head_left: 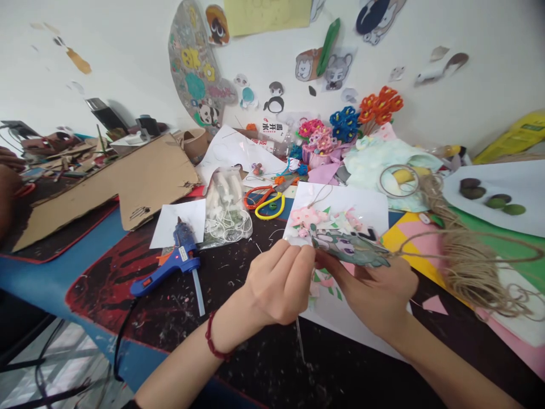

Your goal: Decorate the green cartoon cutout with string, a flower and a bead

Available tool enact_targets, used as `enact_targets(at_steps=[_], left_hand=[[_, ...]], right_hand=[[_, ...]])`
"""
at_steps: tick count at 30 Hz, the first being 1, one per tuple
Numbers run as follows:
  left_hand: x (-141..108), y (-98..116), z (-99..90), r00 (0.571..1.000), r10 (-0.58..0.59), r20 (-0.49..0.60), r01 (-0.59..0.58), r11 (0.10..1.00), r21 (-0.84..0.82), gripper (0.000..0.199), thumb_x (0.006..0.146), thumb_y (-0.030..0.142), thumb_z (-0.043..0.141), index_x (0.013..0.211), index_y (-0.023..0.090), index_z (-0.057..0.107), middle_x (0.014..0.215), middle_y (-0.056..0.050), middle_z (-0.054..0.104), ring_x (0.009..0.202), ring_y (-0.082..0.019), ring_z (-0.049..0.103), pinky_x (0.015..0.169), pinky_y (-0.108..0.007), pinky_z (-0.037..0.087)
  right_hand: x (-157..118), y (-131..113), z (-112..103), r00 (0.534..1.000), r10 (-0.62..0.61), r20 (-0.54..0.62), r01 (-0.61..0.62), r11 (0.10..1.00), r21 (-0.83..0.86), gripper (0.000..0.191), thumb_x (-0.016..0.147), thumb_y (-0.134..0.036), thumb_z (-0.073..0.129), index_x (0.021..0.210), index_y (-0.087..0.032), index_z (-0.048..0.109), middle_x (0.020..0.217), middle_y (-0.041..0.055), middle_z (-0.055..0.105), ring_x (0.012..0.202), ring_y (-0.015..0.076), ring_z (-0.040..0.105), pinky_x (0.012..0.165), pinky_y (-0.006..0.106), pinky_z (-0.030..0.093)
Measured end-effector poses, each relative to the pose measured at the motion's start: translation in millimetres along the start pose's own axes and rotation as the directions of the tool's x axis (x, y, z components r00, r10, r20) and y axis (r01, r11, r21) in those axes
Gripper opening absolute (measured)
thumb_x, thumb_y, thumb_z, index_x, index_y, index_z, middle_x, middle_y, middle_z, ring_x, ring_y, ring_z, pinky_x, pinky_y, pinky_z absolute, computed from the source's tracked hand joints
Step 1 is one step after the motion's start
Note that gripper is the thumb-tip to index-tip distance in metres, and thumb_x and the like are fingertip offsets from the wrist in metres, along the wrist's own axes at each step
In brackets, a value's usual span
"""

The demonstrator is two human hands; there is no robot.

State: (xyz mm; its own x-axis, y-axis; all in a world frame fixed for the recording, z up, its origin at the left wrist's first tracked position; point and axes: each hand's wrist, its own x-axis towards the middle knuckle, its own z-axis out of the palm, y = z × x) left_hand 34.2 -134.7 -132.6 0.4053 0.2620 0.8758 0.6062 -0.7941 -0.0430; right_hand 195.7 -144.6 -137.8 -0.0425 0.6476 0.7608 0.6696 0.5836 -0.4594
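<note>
My right hand [378, 292] grips a grey-green cartoon paper cutout [351, 247] from below, tilted nearly flat, thumb under its left part. My left hand [279, 281], wearing a dark red bracelet [209, 336], is closed in a pinch at the cutout's left end. What sits between its fingertips is hidden. A thin white strand [300, 341] hangs below this hand; whether the fingers hold it I cannot tell. Under both hands lies a white paper sheet [361, 204] with pink flowers and green leaf pieces on it.
A blue glue gun [179, 258] lies left on a white card, near a plastic bag of white cord [227, 213] and orange-and-yellow scissors [270, 201]. Twine [464, 267] is heaped right. Cardboard [149, 176] and yarn flowers [344, 125] stand behind. Another person's arm [7, 182] shows far left.
</note>
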Motion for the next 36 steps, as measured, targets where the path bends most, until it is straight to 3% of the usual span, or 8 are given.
enact_targets(at_steps=[5, 9, 12, 16, 20, 36], left_hand=[[1.7, -0.2, 1.5, 0.999, -0.016, -0.033, 0.015, 0.999, -0.036, 0.013, 0.086, 0.001, 0.049, 0.09, 0.011, 0.055, 0.058, 0.0, 0.048, 0.052, -0.013, 0.04, 0.048, -0.028, 0.03], [2.8, -1.8, 3.8, 0.997, -0.033, -0.069, 0.029, 0.998, -0.059, 0.015, 0.086, 0.002, 0.047, 0.088, 0.014, 0.055, 0.058, 0.001, 0.048, 0.052, -0.012, 0.039, 0.048, -0.027, 0.031], [4.3, -1.7, 3.4, 0.995, -0.064, -0.074, 0.06, 0.996, -0.059, 0.014, 0.086, 0.002, 0.049, 0.087, 0.014, 0.055, 0.058, 0.002, 0.048, 0.052, -0.011, 0.038, 0.049, -0.026, 0.033], [4.5, -1.1, 2.4, 0.994, -0.076, -0.082, 0.071, 0.996, -0.055, 0.013, 0.086, 0.002, 0.051, 0.086, 0.013, 0.056, 0.059, 0.001, 0.049, 0.052, -0.011, 0.039, 0.048, -0.026, 0.034], [4.7, -0.8, 2.5, 0.992, -0.08, -0.093, 0.074, 0.995, -0.062, 0.012, 0.085, 0.0, 0.054, 0.085, 0.012, 0.058, 0.059, 0.001, 0.048, 0.052, -0.01, 0.04, 0.048, -0.025, 0.034], [4.7, 1.0, 0.4, 0.992, -0.097, -0.084, 0.09, 0.993, -0.078, 0.012, 0.084, 0.001, 0.057, 0.086, 0.012, 0.057, 0.06, 0.001, 0.049, 0.052, -0.01, 0.041, 0.048, -0.025, 0.034]], right_hand=[[-2.9, 3.6, -0.9, 0.998, -0.01, 0.062, 0.016, 0.995, -0.096, 0.016, 0.09, -0.03, 0.064, 0.076, -0.027, 0.071, 0.06, -0.0018, 0.07, 0.053, 0.0159, 0.064, 0.05, 0.03, 0.048], [-1.8, 4.3, 0.0, 0.999, 0.006, 0.038, -0.007, 0.999, 0.031, 0.012, 0.088, -0.027, 0.067, 0.078, -0.027, 0.074, 0.067, -0.0018, 0.074, 0.061, 0.0175, 0.069, 0.06, 0.031, 0.056], [2.9, 0.4, -0.3, 0.986, 0.143, 0.08, -0.156, 0.968, 0.198, 0.008, 0.084, -0.024, 0.071, 0.076, -0.025, 0.075, 0.069, -0.0019, 0.075, 0.064, 0.0178, 0.071, 0.062, 0.031, 0.059], [10.3, -6.8, -2.9, 0.925, 0.324, 0.196, -0.375, 0.859, 0.349, 0.016, 0.081, -0.026, 0.074, 0.065, -0.022, 0.073, 0.058, -0.0021, 0.071, 0.052, 0.014, 0.068, 0.049, 0.023, 0.056], [13.3, -9.1, -4.3, 0.882, 0.401, 0.249, -0.472, 0.765, 0.438, 0.019, 0.081, -0.028, 0.074, 0.063, -0.021, 0.072, 0.057, -0.0013, 0.071, 0.049, 0.0134, 0.066, 0.044, 0.021, 0.054], [13.8, -10.9, -4.7, 0.886, 0.38, 0.267, -0.464, 0.755, 0.464, 0.019, 0.081, -0.024, 0.074, 0.062, -0.02, 0.072, 0.055, -0.0017, 0.07, 0.047, 0.0109, 0.065, 0.044, 0.016, 0.053]])
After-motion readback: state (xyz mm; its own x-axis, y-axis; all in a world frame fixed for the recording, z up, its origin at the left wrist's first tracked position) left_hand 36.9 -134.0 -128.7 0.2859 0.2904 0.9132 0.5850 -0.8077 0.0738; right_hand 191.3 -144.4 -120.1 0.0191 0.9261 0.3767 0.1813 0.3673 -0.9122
